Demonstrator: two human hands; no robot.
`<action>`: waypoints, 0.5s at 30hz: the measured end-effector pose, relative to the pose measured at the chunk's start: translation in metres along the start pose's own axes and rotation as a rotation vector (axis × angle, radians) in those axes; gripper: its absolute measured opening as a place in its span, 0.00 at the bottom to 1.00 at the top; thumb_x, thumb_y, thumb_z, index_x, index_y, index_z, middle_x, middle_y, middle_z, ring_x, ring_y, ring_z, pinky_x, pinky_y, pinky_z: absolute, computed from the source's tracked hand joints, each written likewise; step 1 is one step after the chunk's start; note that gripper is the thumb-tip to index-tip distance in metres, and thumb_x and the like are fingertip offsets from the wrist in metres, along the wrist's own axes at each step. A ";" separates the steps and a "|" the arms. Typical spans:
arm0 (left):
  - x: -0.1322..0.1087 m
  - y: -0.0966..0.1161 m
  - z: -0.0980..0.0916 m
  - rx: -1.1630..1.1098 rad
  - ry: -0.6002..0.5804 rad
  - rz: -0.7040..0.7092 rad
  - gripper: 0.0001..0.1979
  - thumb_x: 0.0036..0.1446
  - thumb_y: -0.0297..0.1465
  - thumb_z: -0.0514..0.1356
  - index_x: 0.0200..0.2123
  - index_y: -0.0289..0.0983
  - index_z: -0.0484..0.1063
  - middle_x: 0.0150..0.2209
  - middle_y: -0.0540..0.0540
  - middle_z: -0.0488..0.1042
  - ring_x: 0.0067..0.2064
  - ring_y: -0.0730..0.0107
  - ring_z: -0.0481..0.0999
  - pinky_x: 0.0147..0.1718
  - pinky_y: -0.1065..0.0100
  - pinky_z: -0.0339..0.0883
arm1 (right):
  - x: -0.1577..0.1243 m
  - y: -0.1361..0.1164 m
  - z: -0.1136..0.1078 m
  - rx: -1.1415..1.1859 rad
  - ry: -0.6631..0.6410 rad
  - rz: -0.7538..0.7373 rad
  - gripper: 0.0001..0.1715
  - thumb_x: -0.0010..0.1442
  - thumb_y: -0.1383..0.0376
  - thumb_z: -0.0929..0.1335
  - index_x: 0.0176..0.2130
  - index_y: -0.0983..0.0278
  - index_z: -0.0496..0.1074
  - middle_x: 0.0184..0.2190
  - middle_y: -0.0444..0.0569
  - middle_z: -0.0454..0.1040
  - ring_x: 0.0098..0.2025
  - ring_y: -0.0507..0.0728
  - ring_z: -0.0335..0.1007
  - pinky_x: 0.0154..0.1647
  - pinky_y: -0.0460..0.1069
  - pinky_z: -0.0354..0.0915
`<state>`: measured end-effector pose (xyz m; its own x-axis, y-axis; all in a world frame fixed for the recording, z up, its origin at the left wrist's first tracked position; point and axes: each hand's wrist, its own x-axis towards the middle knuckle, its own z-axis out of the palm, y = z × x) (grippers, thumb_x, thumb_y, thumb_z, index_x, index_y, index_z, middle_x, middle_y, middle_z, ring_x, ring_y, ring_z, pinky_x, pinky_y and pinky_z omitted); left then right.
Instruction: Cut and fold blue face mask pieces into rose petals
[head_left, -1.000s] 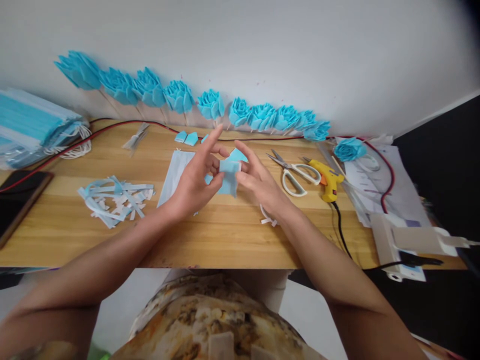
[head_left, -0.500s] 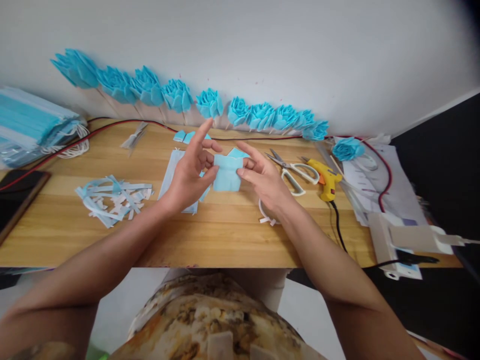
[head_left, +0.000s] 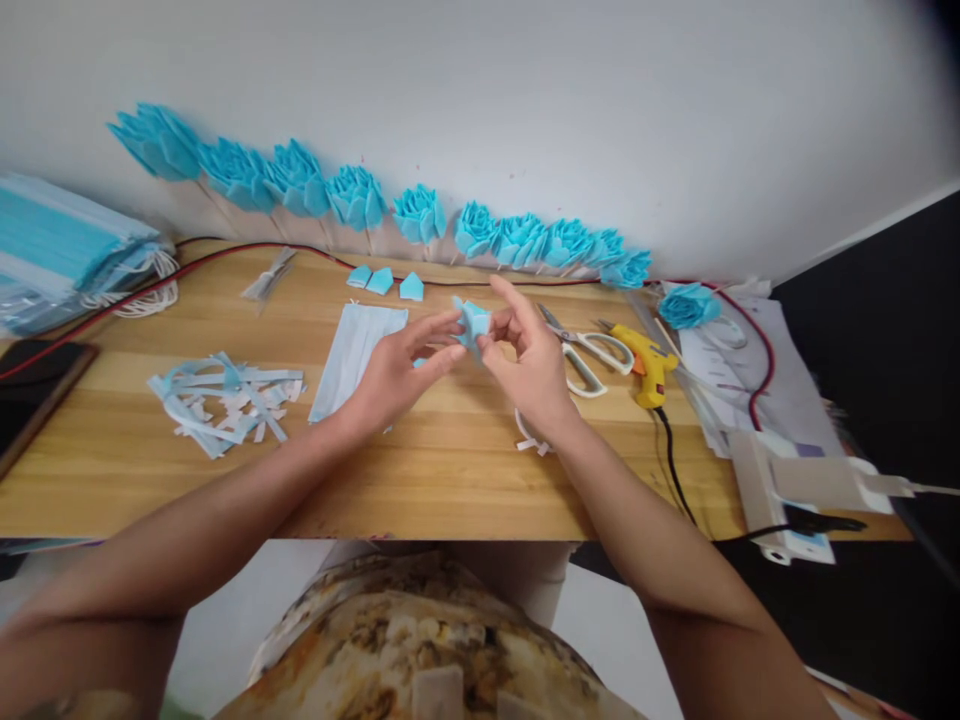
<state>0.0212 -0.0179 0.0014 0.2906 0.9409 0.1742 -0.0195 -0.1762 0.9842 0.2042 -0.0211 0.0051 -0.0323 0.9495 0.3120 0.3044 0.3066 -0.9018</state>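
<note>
A small light-blue piece of mask fabric (head_left: pixel 475 322), now tilted and partly folded, is pinched by my right hand (head_left: pixel 529 365) between thumb and fingers, the index finger raised. My left hand (head_left: pixel 405 365) is at the left edge of that piece, thumb and fingers stretched out and apart; whether the fingertips touch it I cannot tell. Under and beside my left hand lies a flat pleated face mask (head_left: pixel 352 350). Behind it are several blue pointed pieces (head_left: pixel 411 287). White-handled scissors (head_left: pixel 585 370) lie right of my right hand.
Several blue fabric flowers (head_left: pixel 356 195) on sticks lean along the wall. Scraps (head_left: pixel 225 400) and a mask pack (head_left: pixel 67 245) are left, with a phone (head_left: pixel 37 390). At right are a yellow glue gun (head_left: pixel 649 365), another flower (head_left: pixel 688 305) and a power strip (head_left: pixel 757 490).
The blue piece has turned from flat and facing me to tilted and folded. My left fingers have lowered and spread off its face; the right hand keeps its pinch.
</note>
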 end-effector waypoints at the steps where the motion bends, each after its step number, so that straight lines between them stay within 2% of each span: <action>1: 0.000 0.000 0.001 -0.070 -0.027 -0.062 0.26 0.57 0.41 0.71 0.57 0.40 0.75 0.54 0.40 0.81 0.54 0.56 0.80 0.54 0.58 0.72 | -0.002 -0.001 0.001 -0.032 -0.014 -0.025 0.39 0.61 0.67 0.70 0.69 0.52 0.64 0.41 0.47 0.79 0.41 0.57 0.74 0.52 0.57 0.73; 3: 0.000 -0.001 0.003 -0.228 -0.056 -0.181 0.33 0.54 0.41 0.73 0.62 0.41 0.71 0.54 0.40 0.81 0.58 0.54 0.79 0.58 0.54 0.70 | -0.005 -0.003 0.001 -0.080 -0.075 -0.072 0.40 0.60 0.68 0.70 0.69 0.53 0.64 0.42 0.47 0.80 0.41 0.58 0.76 0.53 0.57 0.73; 5: 0.002 -0.004 0.002 -0.368 -0.052 -0.263 0.36 0.51 0.39 0.75 0.62 0.41 0.71 0.52 0.41 0.82 0.57 0.55 0.80 0.59 0.55 0.69 | -0.008 -0.006 0.000 -0.098 -0.144 -0.116 0.40 0.62 0.68 0.69 0.70 0.53 0.63 0.47 0.48 0.82 0.44 0.58 0.78 0.55 0.58 0.72; 9: 0.008 -0.013 -0.003 -0.531 0.043 -0.288 0.27 0.49 0.32 0.76 0.52 0.40 0.76 0.47 0.44 0.83 0.49 0.62 0.83 0.53 0.59 0.73 | -0.013 -0.012 -0.004 -0.044 -0.226 -0.150 0.33 0.68 0.63 0.65 0.70 0.51 0.62 0.55 0.49 0.80 0.51 0.61 0.79 0.60 0.61 0.70; 11: 0.010 -0.016 -0.005 -0.538 0.072 -0.289 0.22 0.49 0.31 0.75 0.48 0.38 0.76 0.44 0.44 0.84 0.45 0.63 0.83 0.49 0.60 0.75 | -0.012 -0.013 -0.006 -0.022 -0.173 -0.149 0.31 0.70 0.60 0.65 0.69 0.52 0.64 0.55 0.51 0.80 0.52 0.62 0.78 0.60 0.62 0.70; 15: 0.011 -0.014 -0.007 -0.512 0.075 -0.278 0.21 0.50 0.30 0.73 0.47 0.36 0.75 0.42 0.43 0.84 0.45 0.60 0.84 0.46 0.57 0.77 | -0.002 -0.004 -0.011 -0.013 0.072 -0.048 0.28 0.68 0.55 0.67 0.65 0.54 0.69 0.52 0.52 0.80 0.54 0.62 0.75 0.58 0.60 0.70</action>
<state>0.0183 -0.0034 -0.0105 0.2829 0.9529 -0.1090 -0.4178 0.2247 0.8803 0.2133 -0.0247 0.0118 0.0209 0.9265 0.3758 0.3166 0.3504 -0.8815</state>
